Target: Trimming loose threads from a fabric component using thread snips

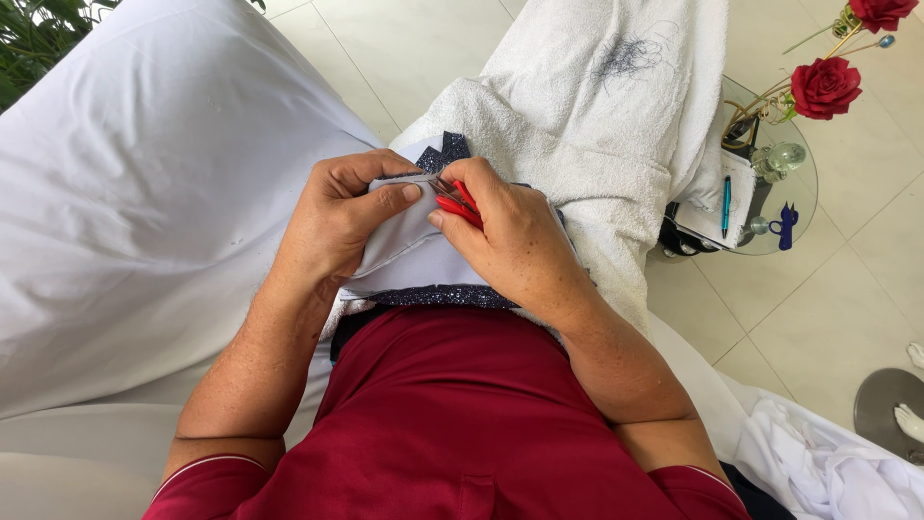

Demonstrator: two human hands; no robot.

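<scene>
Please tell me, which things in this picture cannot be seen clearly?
- Red-handled tool, head view: its tip is hidden by the right hand.
- Pale fabric piece: the seam under the left hand thumb is covered.
- Glass side table: towel hides its near part.
- Roses: one is cut by the top edge.

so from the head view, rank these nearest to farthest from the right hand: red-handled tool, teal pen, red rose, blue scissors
1. red-handled tool: gripped in the right hand itself, at the fabric seam.
2. teal pen: off to the right, on the notepad on the glass table.
3. blue scissors: further right on the same table, near its edge.
4. red rose: up and right, above the table.
</scene>
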